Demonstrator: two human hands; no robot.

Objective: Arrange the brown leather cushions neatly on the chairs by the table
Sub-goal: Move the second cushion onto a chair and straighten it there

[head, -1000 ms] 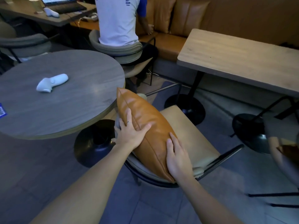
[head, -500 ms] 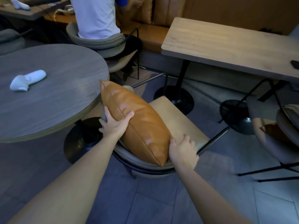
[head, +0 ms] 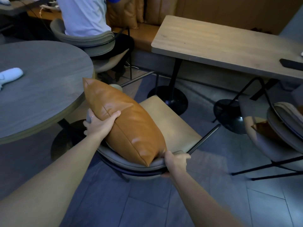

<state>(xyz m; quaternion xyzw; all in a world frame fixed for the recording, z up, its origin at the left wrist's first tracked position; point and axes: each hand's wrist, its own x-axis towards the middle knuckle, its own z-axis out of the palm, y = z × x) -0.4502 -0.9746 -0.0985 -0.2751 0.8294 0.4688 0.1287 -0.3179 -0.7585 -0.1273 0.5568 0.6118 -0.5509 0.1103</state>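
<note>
A brown leather cushion stands on edge against the curved grey backrest of the chair beside the round table. My left hand grips the cushion's left edge, thumb on its front face. My right hand is closed over the backrest rim at the cushion's lower right corner. A second chair at the right edge holds another brown cushion, mostly hidden.
A white controller lies on the round table. A rectangular wooden table with a dark phone stands behind, with round black bases on the floor. A seated person in a white shirt is beyond, by a leather bench with cushions.
My right hand slid off the cushion's face down to the chair's backrest rim and closed on it. My left hand shifted to clasp the cushion's left edge. The view moved left.
</note>
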